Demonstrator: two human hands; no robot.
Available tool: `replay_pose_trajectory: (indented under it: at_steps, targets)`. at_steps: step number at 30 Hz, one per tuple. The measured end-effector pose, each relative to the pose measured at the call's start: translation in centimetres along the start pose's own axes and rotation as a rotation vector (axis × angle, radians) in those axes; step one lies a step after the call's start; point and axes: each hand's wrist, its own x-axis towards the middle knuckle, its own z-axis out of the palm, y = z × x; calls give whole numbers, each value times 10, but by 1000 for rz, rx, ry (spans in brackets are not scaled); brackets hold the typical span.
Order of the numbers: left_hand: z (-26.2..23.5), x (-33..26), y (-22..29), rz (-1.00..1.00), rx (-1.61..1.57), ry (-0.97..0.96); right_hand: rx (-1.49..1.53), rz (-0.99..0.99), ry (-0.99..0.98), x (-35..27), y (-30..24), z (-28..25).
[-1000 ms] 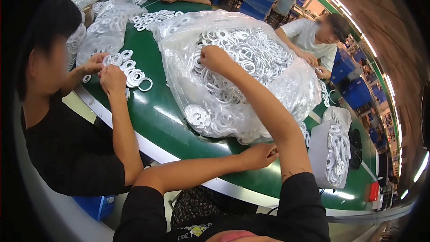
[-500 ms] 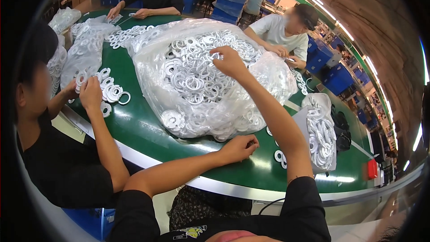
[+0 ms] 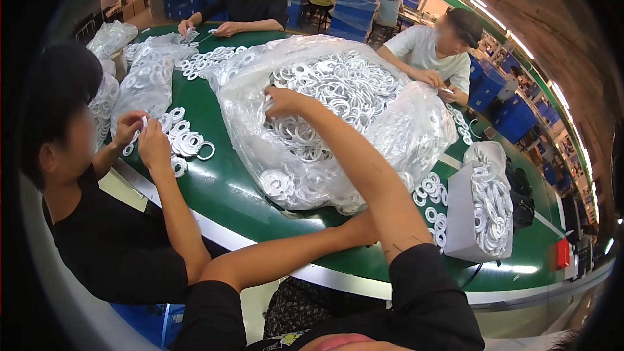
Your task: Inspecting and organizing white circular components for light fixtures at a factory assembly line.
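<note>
In the bag [image 3: 242,136], at left, the right hand [image 3: 282,102] should lift rings [image 3: 351,78] lightly — whether its curled fingers [image 3: 272,95] hold any is unclear.

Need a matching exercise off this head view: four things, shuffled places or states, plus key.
1. Left hand
2. Right hand
3. White box
4. Red object

A. Nearest the right end of the green table
B. Filled with white ring-shaped parts
C. At the open mouth of the clear bag
D. Partly hidden behind the right arm

Pairs: 1-D, 2-C, 3-B, 4-A
</note>
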Motion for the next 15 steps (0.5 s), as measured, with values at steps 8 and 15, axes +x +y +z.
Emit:
replay_pose_trajectory:
  at_steps: [8,15]
  targets:
    - [-11,8,14,-668,-314,-298,-333,75,-547,-50,-28,-42]
    - [-9,7,8,-744,-541,-221,-479,-38,-386,-109,-27,-81]
